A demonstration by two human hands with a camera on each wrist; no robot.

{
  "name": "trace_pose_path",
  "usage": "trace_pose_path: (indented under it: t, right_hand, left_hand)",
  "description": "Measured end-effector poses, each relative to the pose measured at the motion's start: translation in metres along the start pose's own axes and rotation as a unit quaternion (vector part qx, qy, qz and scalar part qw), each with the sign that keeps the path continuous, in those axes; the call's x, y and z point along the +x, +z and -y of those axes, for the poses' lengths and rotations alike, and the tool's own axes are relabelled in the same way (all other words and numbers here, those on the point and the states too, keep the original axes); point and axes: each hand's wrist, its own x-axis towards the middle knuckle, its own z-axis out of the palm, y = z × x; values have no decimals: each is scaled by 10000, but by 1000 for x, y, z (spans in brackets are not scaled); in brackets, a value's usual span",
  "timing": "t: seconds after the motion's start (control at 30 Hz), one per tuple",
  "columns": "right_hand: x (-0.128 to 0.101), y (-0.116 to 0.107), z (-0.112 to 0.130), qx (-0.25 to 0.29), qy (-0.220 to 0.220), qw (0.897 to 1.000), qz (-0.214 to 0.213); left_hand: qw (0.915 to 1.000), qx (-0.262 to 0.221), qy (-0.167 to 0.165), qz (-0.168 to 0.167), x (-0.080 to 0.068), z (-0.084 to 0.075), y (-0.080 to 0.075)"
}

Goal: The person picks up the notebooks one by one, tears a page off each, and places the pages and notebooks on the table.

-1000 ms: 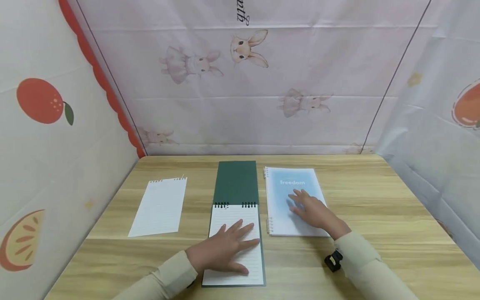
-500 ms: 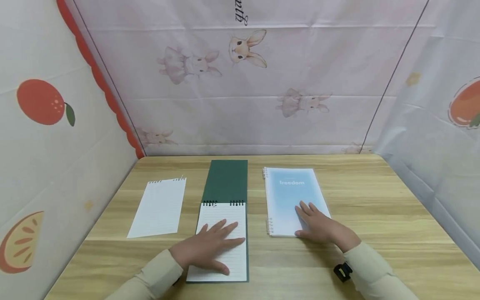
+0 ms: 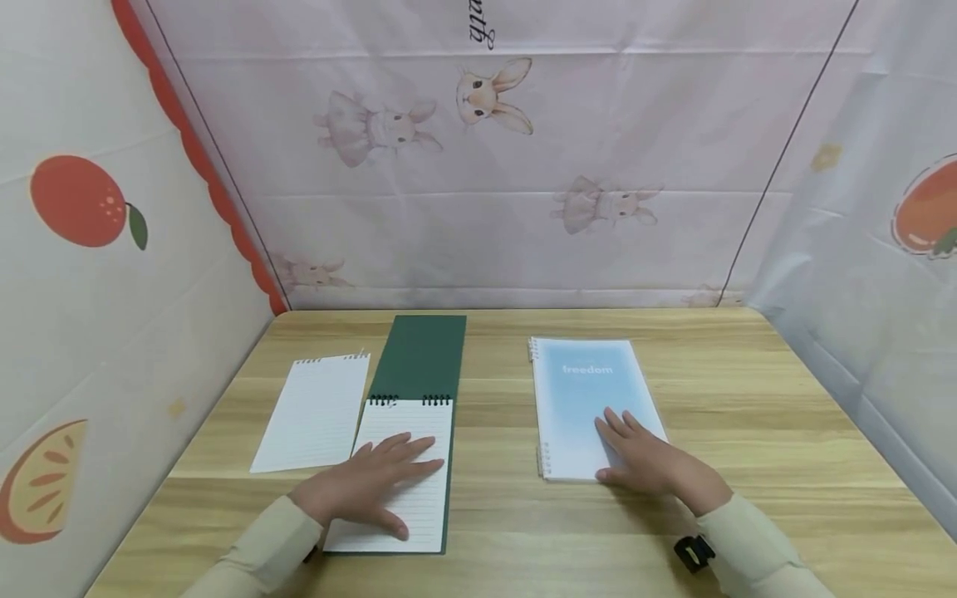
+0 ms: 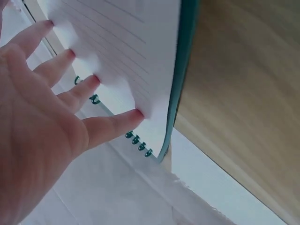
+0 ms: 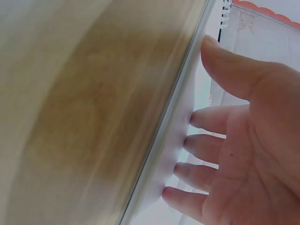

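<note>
On ruled paper point(image 3: 423, 503), left hand point(image 3: 370, 484) splays; right hand point(image 3: 639, 455), outstretched, touches smooth blue cover point(image 3: 577, 407).

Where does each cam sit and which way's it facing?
Head: on the head, facing forward and down over the table; left hand, right hand and sleeves show.
Left wrist: on that wrist, facing the notepad; left hand shows.
Right wrist: on that wrist, facing the blue notebook; right hand shows.
Head and left wrist share the notepad.
</note>
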Motion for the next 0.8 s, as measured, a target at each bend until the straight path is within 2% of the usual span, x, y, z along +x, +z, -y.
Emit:
trace_pose_path:
  t: [0.1,0.2,0.27,0.33,0.47,0.6,0.67,0.8]
  right_hand:
    - [-1,3,1,-21,4,10000,-21]
    - [-3,5,-1,-164,-51,9998,-110]
    - [-5,5,-6,-268,-99,9993,-233]
    - [-7,3,-12,-278,-167,9987,-405]
    - [-8,2,-26,-173,-391,9949,-911]
    - [-16,-3,-42,-159,-359,9886,-1452]
    - [-20,-6,-48,-134,-209,9870,-1588]
    - [-27,-13,-58,-17,75,9859,-1670]
  left_hand:
    - [10000,0,-29,38,-5,4,-2]
    - [9993,377,6,-87,2,-3,-9]
    - [9959,849,148,-257,16,-16,-15]
    - [9889,1349,366,-500,34,-33,-22]
    - [9656,2276,777,-991,68,-64,-28]
    - [9438,2911,861,-1309,102,-89,-21]
    - [9404,2989,856,-1376,117,-100,-15]
    - [9397,2975,911,-1417,144,-121,-5]
